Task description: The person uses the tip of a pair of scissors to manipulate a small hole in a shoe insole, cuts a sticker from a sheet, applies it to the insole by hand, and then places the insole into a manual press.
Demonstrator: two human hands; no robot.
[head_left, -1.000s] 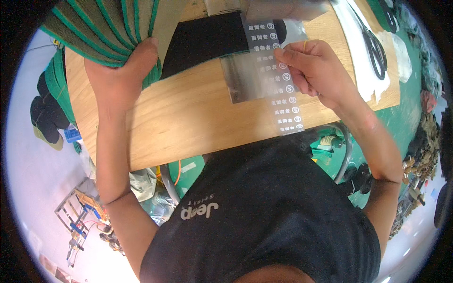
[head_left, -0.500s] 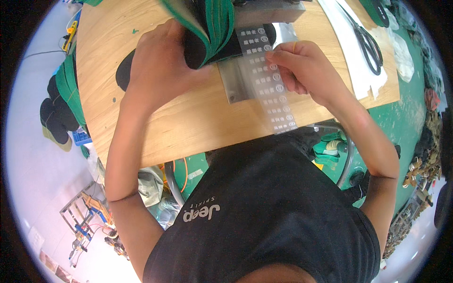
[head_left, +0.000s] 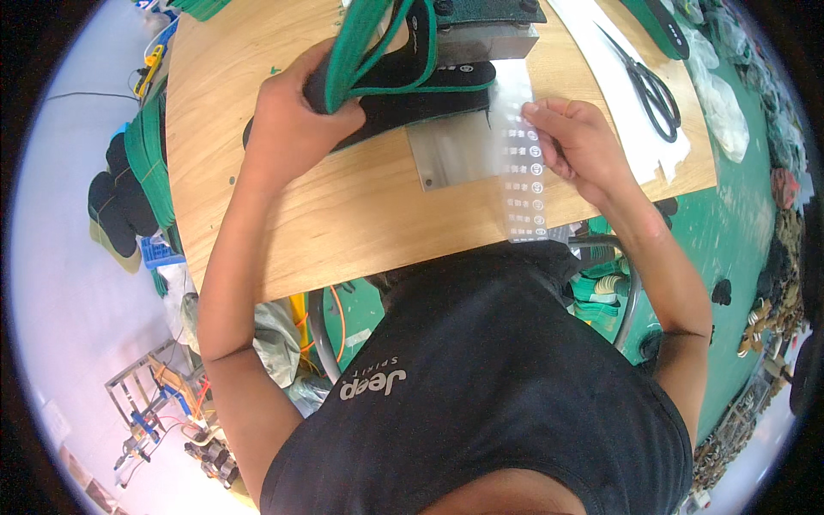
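Observation:
My left hand (head_left: 296, 124) is closed around a bunch of green-edged black insoles (head_left: 356, 56), which stand bent upward at the far middle of the table. Beneath them a black insole (head_left: 421, 107) lies flat, its right end showing a small pale mark. Between thumb and fingers, my right hand (head_left: 579, 142) pinches the edge of a clear film strip (head_left: 524, 184) with rows of white print. The strip hangs toward the table's near edge, over the right side of a thin metal plate (head_left: 446, 159). It lies just right of the flat insole's end.
A metal press block (head_left: 489, 39) stands at the far middle, behind the insole. Black-handled scissors (head_left: 657, 99) lie on a white sheet (head_left: 592, 39) at the right. Another green-edged insole (head_left: 657, 26) is at the far right. Bundled insoles (head_left: 146, 172) hang beside the table's left edge.
My right hand has drawn the film strip rightward, off the insole's end. My left hand now grips the green-edged insoles, and the flat insole's marked end shows.

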